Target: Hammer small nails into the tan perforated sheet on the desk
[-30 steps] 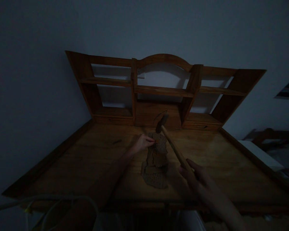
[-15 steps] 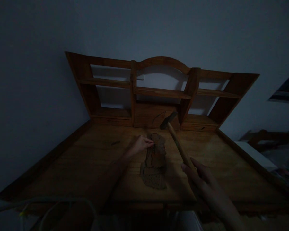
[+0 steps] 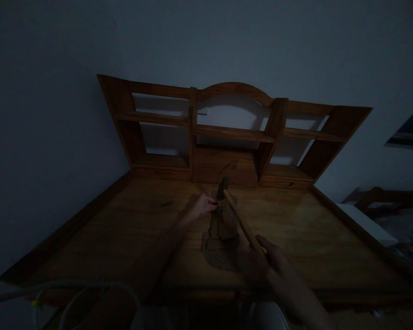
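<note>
My right hand is wrapped round the wooden handle of a hammer. The hammer's dark head is down over the far end of a brown, ragged-edged layered piece, close to the fingertips of my left hand. Small dark holes dot the near end of that piece, which lies on the wooden desk. My left thumb and forefinger are pinched together at its upper left edge; what they hold is too small and dark to make out.
A wooden hutch with shelves stands along the back of the desk. A small dark sliver lies left of my left hand. A pale curved tube crosses the lower left. At the right are a white surface and a chair back.
The hammer has swung down and to the left, from above the right of the brown piece to its far end. My left hand keeps its pinch in the same place.
</note>
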Demonstrator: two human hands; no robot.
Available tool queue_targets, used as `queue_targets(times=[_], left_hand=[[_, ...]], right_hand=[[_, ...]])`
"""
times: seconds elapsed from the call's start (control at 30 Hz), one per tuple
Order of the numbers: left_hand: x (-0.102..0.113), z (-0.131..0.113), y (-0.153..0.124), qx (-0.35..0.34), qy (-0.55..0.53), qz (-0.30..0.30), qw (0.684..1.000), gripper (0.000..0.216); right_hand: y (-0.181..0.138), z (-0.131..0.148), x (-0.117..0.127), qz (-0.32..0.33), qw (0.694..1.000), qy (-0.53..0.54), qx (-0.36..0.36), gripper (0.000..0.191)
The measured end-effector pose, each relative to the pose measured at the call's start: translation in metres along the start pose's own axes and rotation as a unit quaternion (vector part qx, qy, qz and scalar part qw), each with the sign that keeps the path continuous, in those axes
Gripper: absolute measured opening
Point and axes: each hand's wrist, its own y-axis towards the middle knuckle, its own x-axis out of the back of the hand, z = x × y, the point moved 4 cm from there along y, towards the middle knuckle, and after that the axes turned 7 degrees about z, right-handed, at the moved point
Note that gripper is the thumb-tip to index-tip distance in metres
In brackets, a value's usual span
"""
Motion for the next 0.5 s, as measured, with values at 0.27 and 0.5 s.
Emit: queue_targets(times=[0.27,0.5], left_hand=[[0.001,-0.009,-0.003,0.007,-0.014,-0.013,1.0,0.026],[-0.001,0.005,0.002,-0.003,0.006,-0.019,1.0,0.026]], right_hand=[[-0.003,-0.008,0.005,-0.113,0.993,0.028,-0.006,0.063],[0.0,-0.028,0.013,-0.172,0.983,0.058,-0.032,0.069]])
